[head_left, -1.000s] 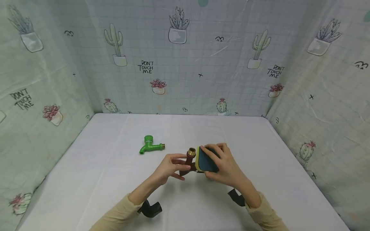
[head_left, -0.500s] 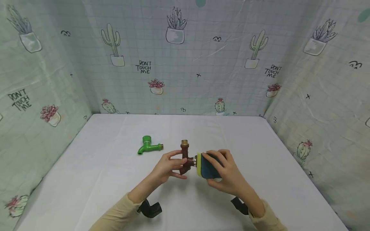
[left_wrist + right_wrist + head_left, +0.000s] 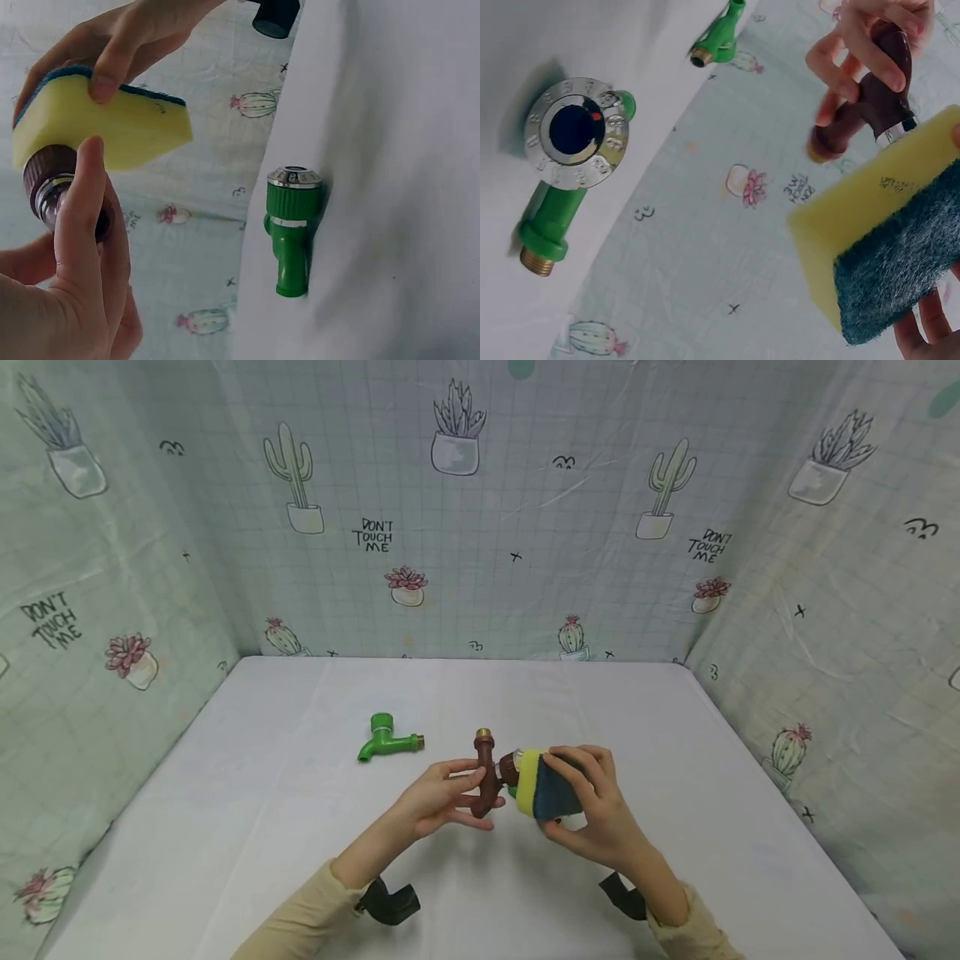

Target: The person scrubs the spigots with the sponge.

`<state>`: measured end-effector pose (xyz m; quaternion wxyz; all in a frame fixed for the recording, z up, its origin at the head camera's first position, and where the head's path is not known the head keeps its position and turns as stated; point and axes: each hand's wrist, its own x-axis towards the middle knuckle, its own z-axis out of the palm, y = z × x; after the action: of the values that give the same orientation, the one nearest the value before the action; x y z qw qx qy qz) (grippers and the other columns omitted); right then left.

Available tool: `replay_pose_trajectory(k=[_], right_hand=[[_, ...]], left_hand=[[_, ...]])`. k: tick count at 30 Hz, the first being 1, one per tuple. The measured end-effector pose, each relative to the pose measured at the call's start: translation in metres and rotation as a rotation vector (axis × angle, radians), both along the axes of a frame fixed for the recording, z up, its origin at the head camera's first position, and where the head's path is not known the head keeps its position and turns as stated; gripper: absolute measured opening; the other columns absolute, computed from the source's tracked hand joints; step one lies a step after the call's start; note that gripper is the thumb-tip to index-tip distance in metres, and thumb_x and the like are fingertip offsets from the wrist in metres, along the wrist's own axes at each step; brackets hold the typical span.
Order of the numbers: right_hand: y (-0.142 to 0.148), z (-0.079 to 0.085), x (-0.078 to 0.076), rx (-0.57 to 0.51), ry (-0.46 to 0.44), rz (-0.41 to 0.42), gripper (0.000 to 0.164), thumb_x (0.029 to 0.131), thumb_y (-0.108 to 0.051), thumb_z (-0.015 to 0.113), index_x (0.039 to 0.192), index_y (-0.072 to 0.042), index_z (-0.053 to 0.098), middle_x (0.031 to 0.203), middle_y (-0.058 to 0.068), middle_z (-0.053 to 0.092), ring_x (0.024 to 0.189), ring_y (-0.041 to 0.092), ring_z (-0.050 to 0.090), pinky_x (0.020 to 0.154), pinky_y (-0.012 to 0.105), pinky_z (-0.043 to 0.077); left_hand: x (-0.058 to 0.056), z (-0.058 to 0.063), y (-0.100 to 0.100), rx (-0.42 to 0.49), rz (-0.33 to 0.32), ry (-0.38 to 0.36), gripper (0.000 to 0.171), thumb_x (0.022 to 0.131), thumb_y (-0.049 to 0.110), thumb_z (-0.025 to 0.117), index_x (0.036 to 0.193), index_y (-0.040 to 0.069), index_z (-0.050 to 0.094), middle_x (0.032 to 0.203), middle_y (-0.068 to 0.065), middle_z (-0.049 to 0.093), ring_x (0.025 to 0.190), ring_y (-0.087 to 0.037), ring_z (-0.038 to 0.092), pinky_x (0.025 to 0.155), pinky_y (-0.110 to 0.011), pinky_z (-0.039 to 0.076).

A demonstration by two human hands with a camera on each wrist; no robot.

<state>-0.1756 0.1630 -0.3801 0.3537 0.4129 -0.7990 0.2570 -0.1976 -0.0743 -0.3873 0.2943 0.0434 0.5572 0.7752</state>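
My left hand holds a dark brown tap above the table, fingers and thumb around its body. The tap's brass threaded end points up, away from me. In my right hand is a sponge, yellow with a dark blue-green scouring side. Its yellow face lies against the tap's ribbed knob in the left wrist view. The right wrist view shows the tap's silver collar right at the sponge, with the rest of the knob hidden behind it.
A green tap lies on the white table to the back left. Another green tap, with a numbered silver dial, lies mostly hidden behind the hands in the head view. Patterned cloth walls border the table.
The brown tap has been turned so that its knob now shows to the right. The sponge has shifted right and tilted, with more of its yellow side showing. Both green taps stay put.
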Motion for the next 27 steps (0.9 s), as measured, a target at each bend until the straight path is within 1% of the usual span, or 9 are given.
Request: replay_pose_trajectory(k=[4,6,10,12,17,20,23,25,27], right_hand=[[-0.005,0.003,-0.001,-0.006,0.066,-0.004,0.054,0.081,-0.039,0.05,0.119,-0.001,0.052,0.118,0.015,0.05,0.102,0.027,0.037,0.084,0.028,0.035],[-0.008,0.004,-0.002,-0.004,0.101,-0.02,0.053,0.081,-0.038,0.05,0.118,0.0,0.052,0.117,0.016,0.05,0.101,0.028,0.037,0.084,0.029,0.036],[-0.011,0.004,-0.004,0.006,0.167,-0.064,0.051,0.082,-0.037,0.048,0.117,0.0,0.054,0.114,0.019,0.051,0.098,0.032,0.038,0.08,0.036,0.037],[-0.014,0.004,-0.003,0.027,0.194,-0.095,0.05,0.083,-0.036,0.047,0.117,0.0,0.054,0.114,0.019,0.052,0.097,0.033,0.039,0.078,0.04,0.038],[-0.023,0.002,-0.001,0.085,0.265,-0.149,0.046,0.083,-0.031,0.046,0.117,-0.002,0.055,0.111,0.019,0.053,0.095,0.037,0.04,0.075,0.046,0.039],[-0.024,0.001,-0.002,0.116,0.288,-0.157,0.051,0.073,-0.025,0.058,0.118,-0.002,0.055,0.11,0.019,0.054,0.093,0.037,0.041,0.075,0.046,0.04],[-0.02,0.003,-0.006,0.13,0.273,-0.156,0.068,0.057,-0.022,0.073,0.119,-0.003,0.054,0.111,0.019,0.053,0.094,0.037,0.041,0.076,0.046,0.04],[-0.016,0.005,-0.009,0.121,0.242,-0.15,0.077,0.05,-0.021,0.079,0.12,-0.004,0.054,0.113,0.019,0.052,0.095,0.036,0.04,0.076,0.045,0.039],[-0.013,0.007,-0.012,0.103,0.209,-0.138,0.073,0.054,-0.024,0.077,0.12,-0.004,0.054,0.114,0.019,0.051,0.095,0.035,0.039,0.077,0.045,0.039]], left_hand=[[0.005,0.0,0.004,-0.045,-0.027,0.099,0.056,0.087,0.014,0.057,0.135,0.009,0.028,0.107,-0.019,0.056,0.089,-0.027,0.066,0.071,-0.049,0.052],[0.008,0.001,0.006,-0.055,-0.029,0.123,0.056,0.086,0.012,0.058,0.134,0.012,0.03,0.1,-0.015,0.058,0.086,-0.028,0.066,0.07,-0.05,0.051],[0.013,0.003,0.008,-0.093,-0.01,0.158,0.053,0.084,0.008,0.06,0.132,0.006,0.038,0.103,-0.021,0.06,0.083,-0.029,0.067,0.069,-0.051,0.051],[0.014,0.004,0.01,-0.101,-0.004,0.169,0.051,0.082,0.006,0.062,0.128,0.001,0.041,0.1,-0.02,0.062,0.081,-0.027,0.067,0.068,-0.049,0.052],[0.015,0.002,0.016,-0.073,-0.002,0.168,0.044,0.079,-0.001,0.063,0.118,-0.005,0.044,0.089,-0.018,0.065,0.082,-0.034,0.066,0.069,-0.048,0.053],[0.015,0.002,0.016,-0.077,-0.003,0.149,0.045,0.079,-0.002,0.062,0.12,-0.006,0.043,0.092,-0.024,0.064,0.082,-0.034,0.066,0.069,-0.045,0.054],[0.016,0.003,0.015,-0.076,-0.023,0.137,0.049,0.08,0.0,0.062,0.124,-0.006,0.042,0.096,-0.025,0.064,0.081,-0.03,0.067,0.07,-0.044,0.053],[0.016,0.003,0.014,-0.069,-0.036,0.125,0.052,0.081,0.001,0.061,0.128,-0.005,0.039,0.098,-0.024,0.063,0.08,-0.028,0.067,0.071,-0.044,0.053],[0.016,0.003,0.013,-0.06,-0.048,0.11,0.055,0.082,0.001,0.06,0.131,-0.005,0.036,0.1,-0.021,0.063,0.082,-0.026,0.067,0.072,-0.044,0.053]])
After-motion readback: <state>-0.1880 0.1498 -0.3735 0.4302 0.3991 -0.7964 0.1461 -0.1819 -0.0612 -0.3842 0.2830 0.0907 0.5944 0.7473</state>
